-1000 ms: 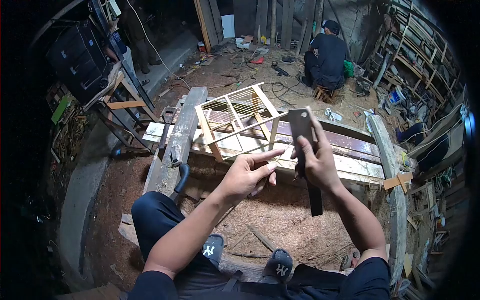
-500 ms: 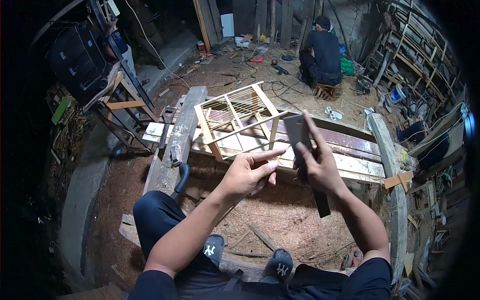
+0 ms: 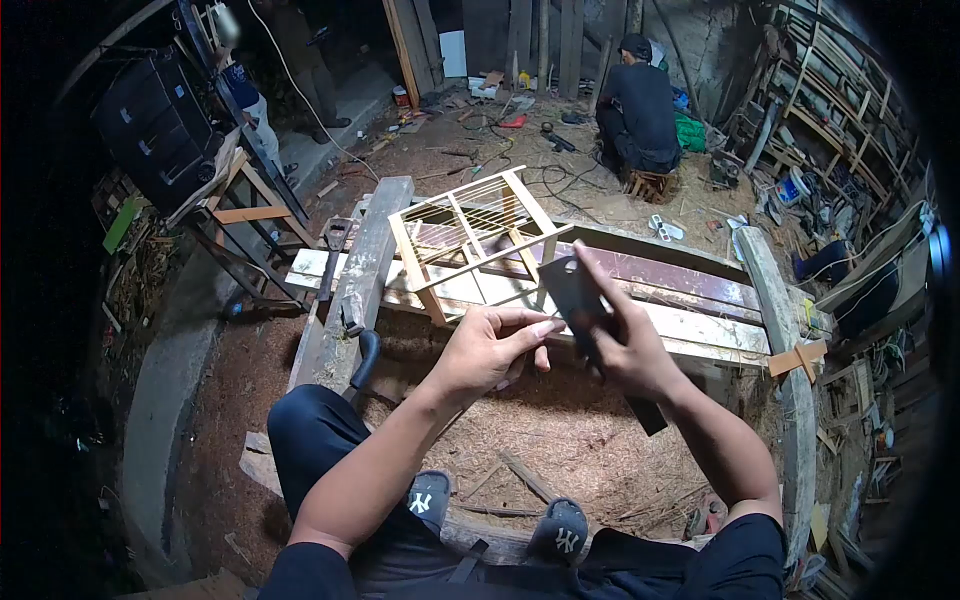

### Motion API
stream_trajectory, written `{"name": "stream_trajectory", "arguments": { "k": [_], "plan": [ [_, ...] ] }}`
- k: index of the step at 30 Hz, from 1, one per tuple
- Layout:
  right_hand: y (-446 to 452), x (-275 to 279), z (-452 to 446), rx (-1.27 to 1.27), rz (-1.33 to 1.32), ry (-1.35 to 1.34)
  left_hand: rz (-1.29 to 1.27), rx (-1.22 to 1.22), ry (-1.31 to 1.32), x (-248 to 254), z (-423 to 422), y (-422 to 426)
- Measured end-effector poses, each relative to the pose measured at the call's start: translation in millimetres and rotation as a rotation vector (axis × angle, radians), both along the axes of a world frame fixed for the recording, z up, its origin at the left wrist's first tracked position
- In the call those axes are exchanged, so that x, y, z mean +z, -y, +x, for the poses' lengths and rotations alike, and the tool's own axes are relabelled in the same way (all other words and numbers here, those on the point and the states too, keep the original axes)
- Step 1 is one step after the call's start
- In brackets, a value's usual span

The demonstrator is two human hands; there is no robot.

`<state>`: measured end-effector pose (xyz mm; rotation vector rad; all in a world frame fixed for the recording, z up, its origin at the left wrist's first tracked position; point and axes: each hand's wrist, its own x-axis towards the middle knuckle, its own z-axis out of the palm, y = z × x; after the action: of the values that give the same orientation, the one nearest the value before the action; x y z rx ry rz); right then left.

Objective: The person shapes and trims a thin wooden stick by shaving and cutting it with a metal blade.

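Item: one flat, dark, straight-edged blade with a hole near its upper end [image 3: 568, 285], held slantwise in the person's right hand [image 3: 640, 355]. Grip: thumb across the face, forefinger extended up the far edge; the other fingers are mostly hidden.

Item: left hand [image 3: 482, 352], close beside the blade, thumb and forefinger pinched together; whether a thin sliver sits between them is too small to tell.

Item: one pale, slatted, open wooden frame [image 3: 532, 203], on the long bench planks [image 3: 690, 328], just beyond both hands and touched by neither as far as I can see.

Hazards, in my judgement: a slip of the blade, so lightly steadied, could nick the left fingertips; a careless upward swing could knock the light frame and crack a slat.

Pose: both elbows bent, forearms rising inward from either side, the left wrist nearly straight, the right hand tipped inward.
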<state>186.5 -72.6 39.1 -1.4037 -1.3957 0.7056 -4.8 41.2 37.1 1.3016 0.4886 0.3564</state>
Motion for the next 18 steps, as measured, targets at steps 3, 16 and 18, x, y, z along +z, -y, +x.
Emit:
{"name": "stream_trajectory", "arguments": {
  "k": [3,16,18],
  "plan": [
    [-1.5,12.6,-1.2,-0.152,-0.041,-0.170,0.031,-0.012,0.004,2.7,-0.6,2.2],
    [3.7,3.6,-2.4,0.017,-0.074,0.011,0.087,-0.006,-0.033,0.8,0.2,2.2],
    [2.2,8.7,-1.8,-0.072,-0.048,-0.096,0.024,0.003,-0.030,3.9,0.4,4.2]
  ]
}}
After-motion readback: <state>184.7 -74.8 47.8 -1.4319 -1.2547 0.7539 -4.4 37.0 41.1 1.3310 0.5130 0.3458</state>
